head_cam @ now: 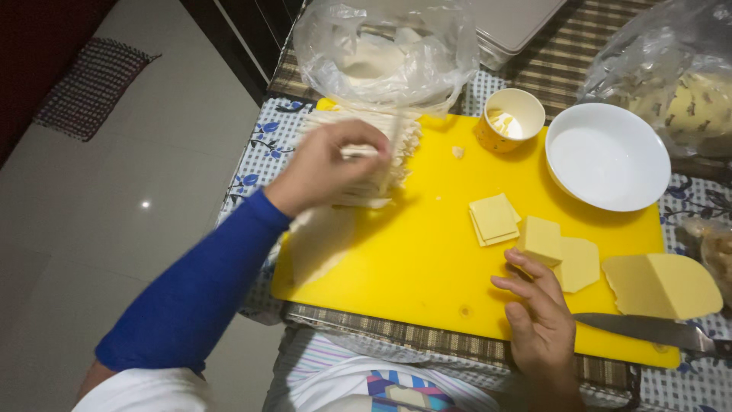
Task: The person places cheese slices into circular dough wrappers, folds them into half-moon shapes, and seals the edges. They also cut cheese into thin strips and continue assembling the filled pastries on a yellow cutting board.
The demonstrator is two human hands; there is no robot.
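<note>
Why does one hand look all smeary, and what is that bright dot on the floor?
In the head view the left hand is blurred by motion over the pale wrapper stack, while the right hand and the cheese cubes look sharp; the dot on the floor is glare from a light.

The yellow cutting board (427, 252) looks like smooth matt plastic, and the white bowl (608, 156) at its far right corner is glossy, like glazed ceramic. The cheese slices (494, 219) look waxy and smooth, the knife blade (640, 328) is dull metal, the bags (385, 49) are thin crinkled clear plastic, and the checked tablecloth (263, 145) is printed cloth.
</note>
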